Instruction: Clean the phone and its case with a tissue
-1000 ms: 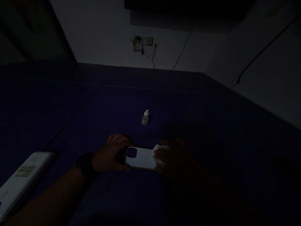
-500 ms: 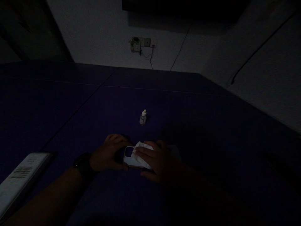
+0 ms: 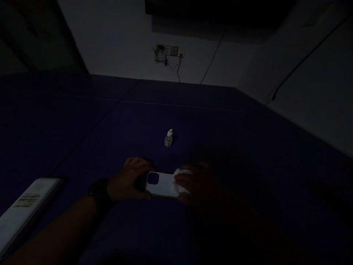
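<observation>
A pale phone case (image 3: pixel 163 186) with a square camera cutout lies flat on the dark blue surface. My left hand (image 3: pixel 129 180), a dark watch on its wrist, grips the case's left end between thumb and fingers. Under the fingers of my right hand (image 3: pixel 197 184) is a crumpled white tissue (image 3: pixel 180 180), pressed on the right part of the case. The right end of the case is hidden by that hand and the tissue. Just beyond the case stands a small dropper bottle (image 3: pixel 168 140) with a white and yellowish top, upright.
A long white box-like object (image 3: pixel 24 206) lies at the left. The dark blue surface (image 3: pixel 138 121) has seams across it and meets a wall with sockets (image 3: pixel 172 50) and cables. A dark screen-like panel (image 3: pixel 217 13) hangs above. The room is very dim.
My right hand has slid the tissue rightward along the case, so more of the case's middle shows. My left hand keeps its hold on the left end.
</observation>
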Demonstrator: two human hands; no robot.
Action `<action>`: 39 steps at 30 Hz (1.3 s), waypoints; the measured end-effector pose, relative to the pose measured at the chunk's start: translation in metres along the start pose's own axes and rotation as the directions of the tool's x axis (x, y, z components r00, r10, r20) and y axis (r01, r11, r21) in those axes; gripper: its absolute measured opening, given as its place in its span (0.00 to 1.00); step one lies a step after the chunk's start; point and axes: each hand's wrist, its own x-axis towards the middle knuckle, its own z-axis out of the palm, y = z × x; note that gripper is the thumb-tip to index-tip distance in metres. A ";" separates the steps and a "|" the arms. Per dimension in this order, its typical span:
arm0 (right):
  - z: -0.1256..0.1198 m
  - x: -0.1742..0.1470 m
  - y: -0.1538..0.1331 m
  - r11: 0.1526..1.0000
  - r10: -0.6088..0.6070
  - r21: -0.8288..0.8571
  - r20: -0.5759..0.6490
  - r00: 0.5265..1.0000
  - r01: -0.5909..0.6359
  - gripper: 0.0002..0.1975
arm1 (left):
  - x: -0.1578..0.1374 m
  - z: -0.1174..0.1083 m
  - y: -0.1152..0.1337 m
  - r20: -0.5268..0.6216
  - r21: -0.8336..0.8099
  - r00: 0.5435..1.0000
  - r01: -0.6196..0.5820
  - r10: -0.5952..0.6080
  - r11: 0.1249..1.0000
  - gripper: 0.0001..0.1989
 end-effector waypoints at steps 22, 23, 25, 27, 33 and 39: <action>-0.004 -0.006 0.005 0.998 -0.008 -0.064 0.038 0.999 0.011 0.08 | 0.000 -0.002 0.001 -0.008 -0.016 1.000 -0.008 0.008 1.000 0.39; -0.005 -0.007 0.005 0.998 -0.031 -0.056 0.060 0.998 0.034 0.08 | 0.001 -0.002 0.001 -0.007 -0.017 1.000 -0.008 0.008 1.000 0.39; -0.006 -0.009 0.003 0.997 -0.075 -0.027 0.078 0.994 0.077 0.09 | 0.001 -0.002 0.001 -0.001 -0.018 1.000 -0.008 0.008 1.000 0.39; -0.005 -0.012 0.000 0.994 -0.110 0.021 0.068 0.992 0.108 0.09 | 0.001 -0.001 0.000 0.005 -0.016 1.000 -0.005 0.005 1.000 0.39; 0.003 -0.003 -0.010 0.966 -0.194 0.182 0.048 0.980 0.182 0.20 | 0.001 0.000 0.000 -0.018 -0.009 1.000 -0.004 0.003 1.000 0.39; 0.019 0.013 -0.026 0.949 -0.215 0.228 -0.034 0.976 0.216 0.31 | 0.001 0.000 0.001 -0.024 0.005 1.000 -0.009 0.009 1.000 0.37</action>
